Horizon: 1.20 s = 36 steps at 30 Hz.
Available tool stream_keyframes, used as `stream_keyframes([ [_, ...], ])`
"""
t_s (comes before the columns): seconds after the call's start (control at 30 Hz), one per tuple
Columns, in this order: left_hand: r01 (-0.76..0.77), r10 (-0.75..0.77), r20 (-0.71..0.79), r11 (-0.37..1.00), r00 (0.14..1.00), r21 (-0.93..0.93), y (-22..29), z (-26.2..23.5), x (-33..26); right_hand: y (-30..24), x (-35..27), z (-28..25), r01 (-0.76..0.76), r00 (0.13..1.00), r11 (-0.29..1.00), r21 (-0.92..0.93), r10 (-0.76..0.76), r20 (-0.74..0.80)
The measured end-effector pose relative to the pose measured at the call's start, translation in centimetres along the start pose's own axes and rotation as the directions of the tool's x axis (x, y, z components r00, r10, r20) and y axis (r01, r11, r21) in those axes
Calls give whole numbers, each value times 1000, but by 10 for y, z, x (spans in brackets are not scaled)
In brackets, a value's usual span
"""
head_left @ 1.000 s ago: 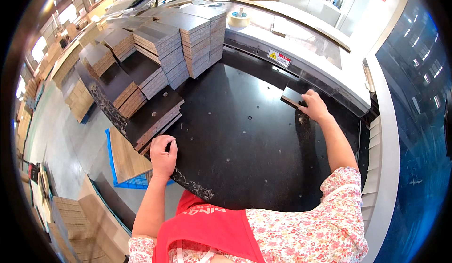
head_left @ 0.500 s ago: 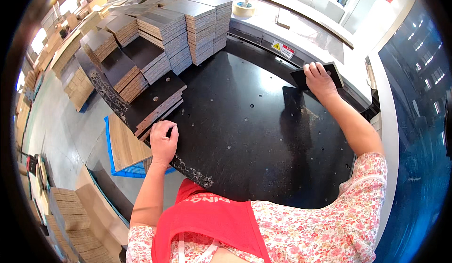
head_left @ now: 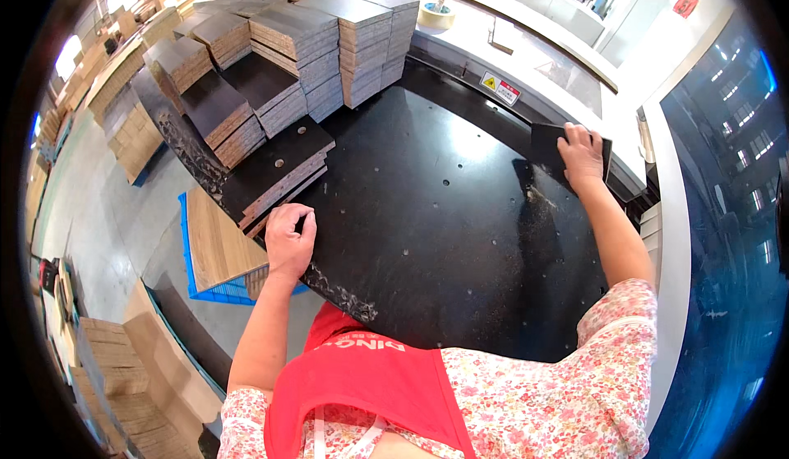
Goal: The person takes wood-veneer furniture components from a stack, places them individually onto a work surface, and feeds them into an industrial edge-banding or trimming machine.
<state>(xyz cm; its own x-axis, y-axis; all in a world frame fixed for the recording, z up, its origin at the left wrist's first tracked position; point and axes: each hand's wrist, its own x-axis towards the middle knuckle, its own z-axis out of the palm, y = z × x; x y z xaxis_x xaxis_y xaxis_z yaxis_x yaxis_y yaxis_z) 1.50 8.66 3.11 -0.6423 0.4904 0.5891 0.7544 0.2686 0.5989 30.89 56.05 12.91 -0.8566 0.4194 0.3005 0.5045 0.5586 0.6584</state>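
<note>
My right hand (head_left: 582,159) grips a small dark board (head_left: 546,140) at the far right of the black worktop (head_left: 411,245), against the edge of the white machine (head_left: 567,81). Its fingers wrap over the board's top edge. My left hand (head_left: 290,239) rests in a loose fist at the worktop's near left rim, with nothing visible in it. Right beside that hand lie a few dark boards (head_left: 265,181), stacked flat; the top one has two round holes.
Tall stacks of dark-faced boards (head_left: 300,36) fill the worktop's far left. A tape roll (head_left: 436,15) sits on the machine ledge. Below the left rim stands a blue crate (head_left: 187,245) with a wood-coloured panel. An open carton (head_left: 164,369) is at lower left.
My right hand has moved slightly right and nearer, bringing the board down against the machine edge from a raised, tilted position. My left hand has stayed almost in place.
</note>
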Motion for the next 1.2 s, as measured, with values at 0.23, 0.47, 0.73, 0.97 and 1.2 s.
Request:
stream_keyframes([
  [0.23,-21,21,-16,1000,1000,9,3,3,2,-13,-40,60,-381,677,340,859,736,9],
  [0.47,-22,22,0,1000,1000,21,3,1,1,-38,-65,36,-365,693,433,824,717,-70],
  [0.73,-24,24,-14,1000,1000,-6,-1,2,0,-48,-40,-31,62,984,731,679,70,-165],
  [0.97,-61,61,-28,998,998,-15,2,1,2,-72,-18,-47,153,984,765,626,-61,-167],
  [1.2,-40,40,0,999,999,22,1,0,0,-98,56,-132,384,919,567,728,-160,-360],
])
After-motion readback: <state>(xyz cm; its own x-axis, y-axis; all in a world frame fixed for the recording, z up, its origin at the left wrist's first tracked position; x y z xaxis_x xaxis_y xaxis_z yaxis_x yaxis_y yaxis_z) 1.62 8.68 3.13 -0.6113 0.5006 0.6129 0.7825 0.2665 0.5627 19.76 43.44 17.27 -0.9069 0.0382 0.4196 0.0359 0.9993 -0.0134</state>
